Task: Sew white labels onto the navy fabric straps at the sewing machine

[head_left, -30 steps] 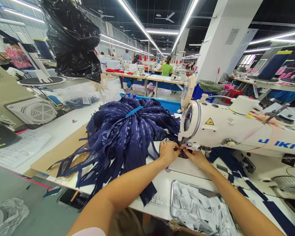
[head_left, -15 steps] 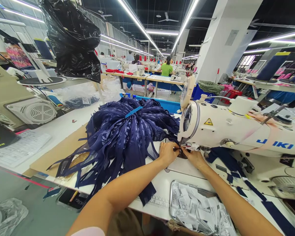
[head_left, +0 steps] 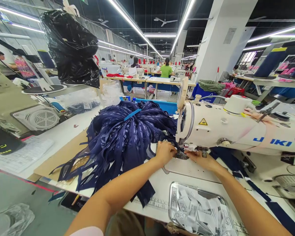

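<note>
My left hand [head_left: 165, 153] is at the left of the presser foot on the sewing machine [head_left: 226, 127], its fingertips closed on an edge of navy fabric. That small edge is mostly hidden behind the fingers. My right hand [head_left: 201, 160] lies just right of the needle area, fingers stretched out toward the metal needle plate [head_left: 181, 155], with nothing visible in them. Left of the machine spreads a large bundle of navy lace-and-mesh pieces [head_left: 127, 137], gathered by a blue tie [head_left: 132, 114]. Below my hands sits a clear-rimmed metal tray [head_left: 171, 200] of white printed labels [head_left: 196, 209].
Navy strips [head_left: 282, 213] lie at the right under the machine arm. Brown cardboard [head_left: 49, 168] and a paper sheet [head_left: 31, 152] cover the left side. A black plastic bag [head_left: 71, 49] hangs above. Another machine [head_left: 39, 113] stands at far left; people sit further back.
My right hand has shifted a little right, away from the needle, its fingers now straighter. My left hand stays beside the presser foot. The camera view has shifted slightly.
</note>
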`<state>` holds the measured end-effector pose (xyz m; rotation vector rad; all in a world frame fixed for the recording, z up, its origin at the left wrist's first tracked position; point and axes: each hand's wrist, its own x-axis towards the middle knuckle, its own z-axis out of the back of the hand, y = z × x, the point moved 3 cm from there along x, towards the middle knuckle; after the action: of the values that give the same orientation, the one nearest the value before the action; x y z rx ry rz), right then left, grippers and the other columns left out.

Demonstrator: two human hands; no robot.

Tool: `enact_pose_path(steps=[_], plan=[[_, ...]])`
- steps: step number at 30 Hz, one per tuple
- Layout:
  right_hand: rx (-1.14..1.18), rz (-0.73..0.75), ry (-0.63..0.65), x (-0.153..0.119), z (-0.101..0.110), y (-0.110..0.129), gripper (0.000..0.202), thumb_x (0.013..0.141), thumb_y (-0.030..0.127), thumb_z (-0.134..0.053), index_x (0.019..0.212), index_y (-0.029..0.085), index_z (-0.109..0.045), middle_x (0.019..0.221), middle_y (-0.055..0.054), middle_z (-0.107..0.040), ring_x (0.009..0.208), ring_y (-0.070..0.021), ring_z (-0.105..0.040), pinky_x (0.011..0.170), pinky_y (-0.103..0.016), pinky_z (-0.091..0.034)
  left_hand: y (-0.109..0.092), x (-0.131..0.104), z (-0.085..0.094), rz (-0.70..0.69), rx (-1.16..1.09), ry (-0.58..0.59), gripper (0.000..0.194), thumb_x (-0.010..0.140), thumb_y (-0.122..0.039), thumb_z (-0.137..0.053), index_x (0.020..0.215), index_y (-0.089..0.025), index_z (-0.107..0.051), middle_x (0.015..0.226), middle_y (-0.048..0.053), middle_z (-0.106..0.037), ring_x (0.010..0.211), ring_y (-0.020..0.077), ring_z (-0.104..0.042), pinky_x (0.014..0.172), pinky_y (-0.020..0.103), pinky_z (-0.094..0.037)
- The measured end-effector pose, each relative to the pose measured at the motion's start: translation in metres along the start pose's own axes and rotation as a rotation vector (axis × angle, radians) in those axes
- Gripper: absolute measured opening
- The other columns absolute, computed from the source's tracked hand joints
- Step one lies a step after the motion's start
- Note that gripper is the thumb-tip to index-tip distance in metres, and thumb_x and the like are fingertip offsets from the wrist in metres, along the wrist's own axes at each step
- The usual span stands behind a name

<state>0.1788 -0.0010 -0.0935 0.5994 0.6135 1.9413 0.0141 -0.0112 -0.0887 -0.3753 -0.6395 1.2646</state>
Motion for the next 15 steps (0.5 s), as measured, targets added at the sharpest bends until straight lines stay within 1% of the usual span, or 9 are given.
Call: enact_pose_path(steps=[2, 5, 8, 10, 13, 15], plan=[[0.034, -0.014, -0.011, 0.002, 0.001, -0.004, 0.029, 0.076, 0.036, -0.039, 0.080, 0.020, -0.063, 0.082, -0.006, -0.067, 0.078, -0.0211, -0.062, 0.068, -0.034, -0.051, 0.008, 0.011, 0.006, 0.037, -0.058, -0.042, 0.012, 0.069, -0.016, -0.060, 0.063, -0.022, -0.068, 0.072, 0.001, -0.064, 0.083, 0.0179, -0.053, 0.082, 0.032, -0.031], [0.047, -0.034, -0.032, 0.002, 0.003, -0.003, 0.031, 0.078, 0.038, -0.038, 0.083, 0.020, -0.063, 0.087, -0.006, -0.068, 0.080, -0.0213, -0.063, 0.071, -0.033, -0.051, 0.018, 0.023, 0.012, 0.073, -0.123, -0.112, 0.011, 0.069, -0.015, -0.059, 0.063, -0.019, -0.068, 0.072, 0.002, -0.064, 0.080, 0.0169, -0.054, 0.080, 0.029, -0.036], [0.006, -0.047, -0.058, 0.001, 0.003, -0.002, 0.029, 0.079, 0.035, -0.038, 0.083, 0.021, -0.063, 0.087, -0.005, -0.068, 0.080, -0.0209, -0.063, 0.073, -0.033, -0.050, 0.025, 0.026, 0.016, 0.119, -0.235, -0.197, 0.010, 0.071, -0.016, -0.057, 0.064, -0.016, -0.065, 0.071, 0.002, -0.063, 0.075, 0.0151, -0.055, 0.074, 0.027, -0.039], [-0.039, -0.055, -0.069, 0.000, 0.001, -0.001, 0.026, 0.078, 0.032, -0.042, 0.082, 0.020, -0.064, 0.086, -0.005, -0.068, 0.083, -0.0220, -0.062, 0.078, -0.035, -0.049, 0.026, 0.023, 0.017, 0.152, -0.327, -0.239, 0.011, 0.074, -0.018, -0.054, 0.067, -0.014, -0.061, 0.071, 0.002, -0.063, 0.070, 0.0137, -0.056, 0.069, 0.025, -0.041], [-0.099, -0.059, -0.071, 0.000, 0.000, 0.001, 0.019, 0.073, 0.029, -0.049, 0.080, 0.021, -0.066, 0.086, -0.007, -0.068, 0.091, -0.0257, -0.060, 0.087, -0.042, -0.043, 0.024, 0.016, 0.018, 0.166, -0.456, -0.244, 0.013, 0.077, -0.022, -0.049, 0.068, -0.014, -0.055, 0.069, 0.002, -0.063, 0.068, 0.0120, -0.058, 0.065, 0.023, -0.044], [-0.131, -0.045, -0.057, 0.000, 0.000, 0.004, 0.019, 0.073, 0.028, -0.049, 0.080, 0.022, -0.066, 0.088, -0.007, -0.068, 0.095, -0.0266, -0.059, 0.091, -0.045, -0.040, 0.021, 0.011, 0.017, 0.167, -0.637, -0.187, 0.014, 0.079, -0.024, -0.046, 0.068, -0.015, -0.048, 0.063, 0.000, -0.061, 0.063, 0.0110, -0.059, 0.064, 0.023, -0.045]])
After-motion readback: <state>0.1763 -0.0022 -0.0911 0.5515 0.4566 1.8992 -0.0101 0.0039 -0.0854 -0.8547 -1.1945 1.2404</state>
